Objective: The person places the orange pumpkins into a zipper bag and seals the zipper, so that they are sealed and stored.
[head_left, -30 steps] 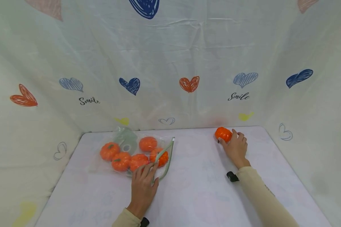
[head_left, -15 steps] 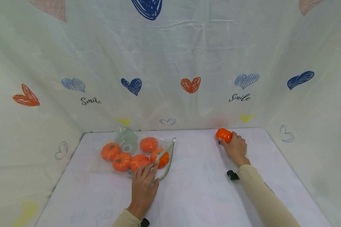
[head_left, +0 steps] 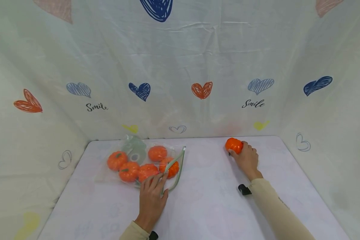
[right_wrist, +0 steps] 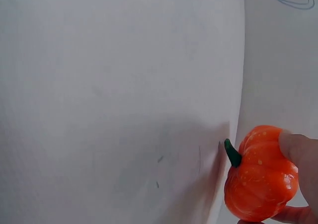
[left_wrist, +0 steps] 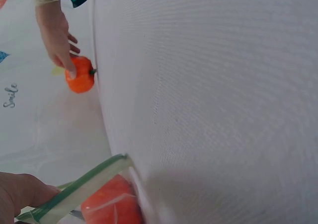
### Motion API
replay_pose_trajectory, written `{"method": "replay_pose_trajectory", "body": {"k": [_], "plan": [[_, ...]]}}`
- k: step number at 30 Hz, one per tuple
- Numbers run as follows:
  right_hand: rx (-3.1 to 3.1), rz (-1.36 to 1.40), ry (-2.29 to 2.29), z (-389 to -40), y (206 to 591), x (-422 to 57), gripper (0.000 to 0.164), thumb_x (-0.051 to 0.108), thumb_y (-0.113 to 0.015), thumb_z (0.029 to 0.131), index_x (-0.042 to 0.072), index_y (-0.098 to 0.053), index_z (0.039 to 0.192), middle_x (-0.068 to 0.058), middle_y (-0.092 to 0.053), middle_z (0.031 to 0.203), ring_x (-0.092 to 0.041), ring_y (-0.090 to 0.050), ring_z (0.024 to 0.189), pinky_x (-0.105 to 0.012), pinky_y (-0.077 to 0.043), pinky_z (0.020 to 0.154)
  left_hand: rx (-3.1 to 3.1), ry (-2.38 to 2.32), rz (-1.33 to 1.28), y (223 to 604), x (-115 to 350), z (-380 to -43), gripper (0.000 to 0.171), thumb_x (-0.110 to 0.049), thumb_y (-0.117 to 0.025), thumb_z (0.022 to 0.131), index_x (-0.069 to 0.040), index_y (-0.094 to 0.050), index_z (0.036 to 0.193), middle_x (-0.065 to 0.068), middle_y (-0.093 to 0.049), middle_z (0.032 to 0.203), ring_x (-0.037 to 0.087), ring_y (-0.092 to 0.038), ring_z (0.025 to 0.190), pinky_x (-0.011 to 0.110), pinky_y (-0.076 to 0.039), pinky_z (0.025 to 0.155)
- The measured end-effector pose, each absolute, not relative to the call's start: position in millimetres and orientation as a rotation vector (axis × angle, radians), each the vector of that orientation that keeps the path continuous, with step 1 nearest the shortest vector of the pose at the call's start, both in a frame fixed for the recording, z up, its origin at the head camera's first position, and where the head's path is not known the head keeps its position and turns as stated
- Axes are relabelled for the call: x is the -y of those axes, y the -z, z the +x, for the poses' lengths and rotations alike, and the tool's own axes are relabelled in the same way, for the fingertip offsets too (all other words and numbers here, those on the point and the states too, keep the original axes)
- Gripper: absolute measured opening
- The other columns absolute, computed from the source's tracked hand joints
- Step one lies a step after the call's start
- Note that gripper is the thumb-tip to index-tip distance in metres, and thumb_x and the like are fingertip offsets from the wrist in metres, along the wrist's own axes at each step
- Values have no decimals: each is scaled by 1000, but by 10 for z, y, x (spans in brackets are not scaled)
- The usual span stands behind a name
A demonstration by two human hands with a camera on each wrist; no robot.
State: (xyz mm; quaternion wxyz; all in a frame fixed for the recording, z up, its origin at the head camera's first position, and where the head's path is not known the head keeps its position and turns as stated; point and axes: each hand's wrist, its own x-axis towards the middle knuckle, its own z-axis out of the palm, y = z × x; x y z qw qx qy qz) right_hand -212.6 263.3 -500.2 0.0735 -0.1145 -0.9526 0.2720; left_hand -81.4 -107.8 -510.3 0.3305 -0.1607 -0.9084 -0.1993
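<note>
My right hand (head_left: 247,161) grips a small orange pumpkin (head_left: 234,146) near the far right of the table. In the right wrist view, the thumb presses the side of the pumpkin (right_wrist: 261,177), whose green stem sticks out. At left lies a clear zip bag (head_left: 181,163) with a green zip edge; several orange pumpkins (head_left: 129,171) sit inside. My left hand (head_left: 151,196) holds the bag near its mouth, with the fingers over the front edge. In the left wrist view, a digit touches the green zip edge (left_wrist: 74,191), and the mouth stands parted. Part of that grip is hidden.
The white table (head_left: 204,200) ends at a white curtain (head_left: 174,60) printed with hearts, which runs along the back and both sides. A pale green patch (head_left: 134,146) shows on the bag. Black wrist cameras (head_left: 244,189) sit on the forearms.
My right hand has shifted slightly left and toward me, carrying the pumpkin. The left hand and the bag stay nearly where they were; the head view has tilted slightly.
</note>
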Motion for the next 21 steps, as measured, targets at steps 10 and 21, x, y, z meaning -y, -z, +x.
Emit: {"method": "replay_pose_trajectory", "body": {"k": [10,21], "plan": [[2831,-127,-786,-1807,4985,-2258,74,31,-81,94,-10,-48,146,-35,-59,134,-52,-53,120,-65,-42,102,2379,530,-418,5102,1063,-819,75,0,-102,57,-3,-76,127,9,-73,116,33,-62,107,47,-48,89],[2790,161,-762,-1439,5011,-1728,75,29,-88,87,-6,-53,143,-26,-64,133,-45,-56,120,-60,-48,101,2417,536,-395,5077,1045,-807,73,-1,-101,59,-4,-76,128,8,-73,118,33,-62,108,48,-49,88]]}}
